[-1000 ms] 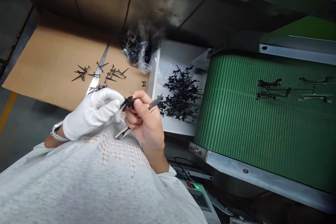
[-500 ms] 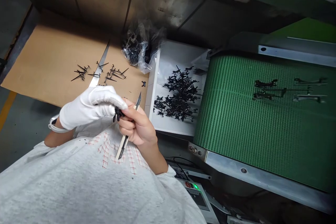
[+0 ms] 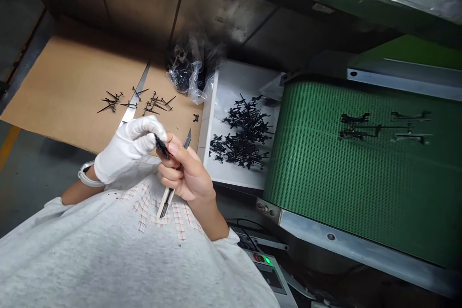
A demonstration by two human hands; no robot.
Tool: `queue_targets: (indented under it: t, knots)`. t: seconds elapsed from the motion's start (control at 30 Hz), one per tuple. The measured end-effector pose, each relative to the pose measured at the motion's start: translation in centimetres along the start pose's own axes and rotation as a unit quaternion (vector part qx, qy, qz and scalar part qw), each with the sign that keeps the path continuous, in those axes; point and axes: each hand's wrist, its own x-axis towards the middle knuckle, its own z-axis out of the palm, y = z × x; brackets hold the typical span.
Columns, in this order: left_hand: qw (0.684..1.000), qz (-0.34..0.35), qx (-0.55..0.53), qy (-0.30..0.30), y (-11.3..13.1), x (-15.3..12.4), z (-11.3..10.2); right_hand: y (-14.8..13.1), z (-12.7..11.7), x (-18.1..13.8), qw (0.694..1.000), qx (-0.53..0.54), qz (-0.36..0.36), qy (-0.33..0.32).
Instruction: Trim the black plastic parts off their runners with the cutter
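My left hand (image 3: 128, 147), in a white glove, pinches the upper end of a small black plastic part (image 3: 162, 147). My bare right hand (image 3: 187, 168) has its thumb and forefinger on the same part's other side. A utility knife (image 3: 166, 202) with a pale handle is also gripped in my right hand, its blade pointing up and away from me. Both hands are in front of my shirt, near the edge of the brown board. Thin black sprues (image 3: 155, 103) lie scattered on the board, and one small black piece (image 3: 196, 118) rests by the tray.
A white tray (image 3: 240, 180) holds a pile of black parts (image 3: 245, 134). Behind it stands a clear plastic bag (image 3: 191, 70) of dark pieces. To the right, a green conveyor belt (image 3: 310, 178) carries several black parts. A long metal ruler-like strip (image 3: 139, 84) lies on the brown board (image 3: 72, 67).
The black part has been turned and shows more of its length between my fingers. My left hand has tilted and shifted slightly. Parts on the belt appear further left.
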Motion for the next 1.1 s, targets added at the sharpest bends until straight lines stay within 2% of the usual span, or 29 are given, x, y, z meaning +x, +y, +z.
queue_targets:
  t: [0.27, 0.47, 0.8, 1.1]
  knots:
    - [0.99, -0.095, -0.061, 0.084, -0.1, -0.6, 0.4, 0.1, 0.2, 0.1, 1.0, 0.0, -0.01, -0.017]
    - [0.983, -0.131, -0.042, 0.121, 0.6, -1.0, 0.5, 0.1, 0.1, 0.0, 0.999, 0.01, -0.021, -0.044]
    - [0.976, -0.163, -0.074, 0.124, 0.9, -1.1, 0.2, -0.1, 0.1, 0.2, 0.999, -0.024, 0.001, -0.023]
    - [0.978, -0.16, -0.031, 0.129, 0.7, -1.3, -0.1, -0.1, 0.0, 0.6, 1.0, -0.012, 0.01, -0.027]
